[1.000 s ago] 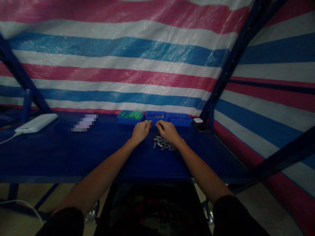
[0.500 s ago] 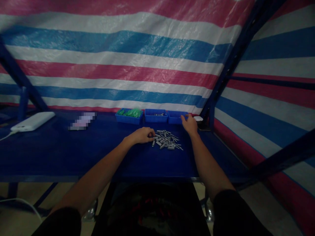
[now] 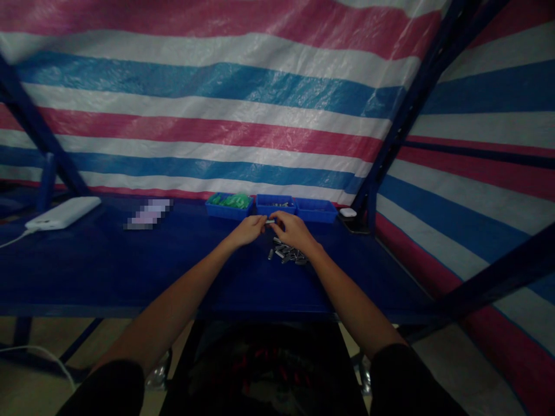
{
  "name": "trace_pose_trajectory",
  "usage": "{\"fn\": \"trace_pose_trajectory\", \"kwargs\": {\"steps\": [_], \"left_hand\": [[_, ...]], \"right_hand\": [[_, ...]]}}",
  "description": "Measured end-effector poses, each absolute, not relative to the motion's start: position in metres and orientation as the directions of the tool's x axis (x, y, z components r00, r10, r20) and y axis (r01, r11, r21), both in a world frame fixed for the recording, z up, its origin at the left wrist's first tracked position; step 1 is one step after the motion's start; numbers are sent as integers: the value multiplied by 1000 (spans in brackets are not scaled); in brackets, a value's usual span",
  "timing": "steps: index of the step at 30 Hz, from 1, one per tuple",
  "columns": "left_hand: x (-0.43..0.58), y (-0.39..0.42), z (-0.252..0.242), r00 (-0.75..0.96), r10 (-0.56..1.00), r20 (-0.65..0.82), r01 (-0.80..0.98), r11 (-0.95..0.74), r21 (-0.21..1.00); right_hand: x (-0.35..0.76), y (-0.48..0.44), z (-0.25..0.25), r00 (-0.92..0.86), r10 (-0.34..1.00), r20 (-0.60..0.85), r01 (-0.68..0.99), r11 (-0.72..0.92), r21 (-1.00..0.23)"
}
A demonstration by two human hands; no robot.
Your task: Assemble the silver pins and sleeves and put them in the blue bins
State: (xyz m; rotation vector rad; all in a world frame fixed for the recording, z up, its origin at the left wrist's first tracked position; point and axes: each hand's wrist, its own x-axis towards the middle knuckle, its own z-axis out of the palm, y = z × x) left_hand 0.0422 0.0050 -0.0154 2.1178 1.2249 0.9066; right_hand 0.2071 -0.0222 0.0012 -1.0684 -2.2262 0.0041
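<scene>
Both hands meet just in front of the blue bins. A small grey metal cylinder (image 3: 270,221) is pinched between the fingertips of my left hand (image 3: 250,229) and my right hand (image 3: 291,229), lying sideways. Its ends are partly hidden by the fingers. Below my right hand rests a loose pile of grey metal cylinders and thin rods (image 3: 286,252) on the blue tabletop (image 3: 173,271), partly covered by my wrist.
At the back stand a blue bin (image 3: 229,214) of green pieces, a middle bin (image 3: 264,209) with small metal parts and a right bin (image 3: 315,215). A white power bank (image 3: 65,212) with a cable lies far left; a small white case (image 3: 347,212) sits right.
My right hand has come from the right bin leftward to meet my left hand. The left hand has lifted from the pile's edge and moved slightly forward, and a cylinder now shows between them.
</scene>
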Motion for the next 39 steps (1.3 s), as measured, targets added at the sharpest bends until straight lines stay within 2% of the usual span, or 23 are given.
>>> {"fn": "trace_pose_trajectory", "kwargs": {"steps": [4,6,8,10,12,15,17,19,21,23,25,27,29,32,36,39], "left_hand": [[43,5,-14,367,887,281,465,-437,770],[43,2,-12,395,874,284,480,-460,747],[42,-2,-11,450,845,289,548,-517,658],[42,-6,-13,516,810,279,622,-579,527],[43,-8,-16,575,778,252,658,-623,422],[47,-9,-21,626,749,217,674,-660,333],[50,-10,-23,618,762,194,702,-646,299],[53,-12,-22,593,790,156,735,-610,295],[54,-13,-22,566,816,120,762,-573,302],[54,-14,-23,530,842,105,788,-534,307],[53,-13,-24,479,871,112,812,-488,321],[51,-10,-23,418,898,136,820,-438,368],[49,-7,-21,349,922,168,807,-387,446],[46,-2,-15,246,944,221,769,-329,548],[42,1,-11,178,938,297,725,-330,605],[42,-1,-11,206,917,341,688,-384,616]], "right_hand": [[206,-24,3,-448,719,532,749,627,-215],[207,-24,6,-424,754,502,797,574,-190],[209,-25,10,-396,770,501,831,533,-162],[212,-26,14,-368,731,574,827,540,-157],[215,-28,19,-308,627,715,796,582,-167],[221,-29,28,-135,381,915,765,627,-148],[226,-27,36,0,225,974,782,607,-140],[232,-19,42,98,171,980,812,555,-178],[237,-9,44,113,273,955,841,485,-238],[238,1,38,65,479,876,872,400,-284],[236,6,25,4,675,737,895,327,-304],[230,5,9,-105,800,590,889,342,-306],[221,0,-3,-259,837,482,843,439,-310],[207,-8,-8,-386,810,441,784,540,-306],[196,-16,-3,-418,772,480,786,572,-235],[194,-19,-1,-388,768,510,809,549,-211]]}}
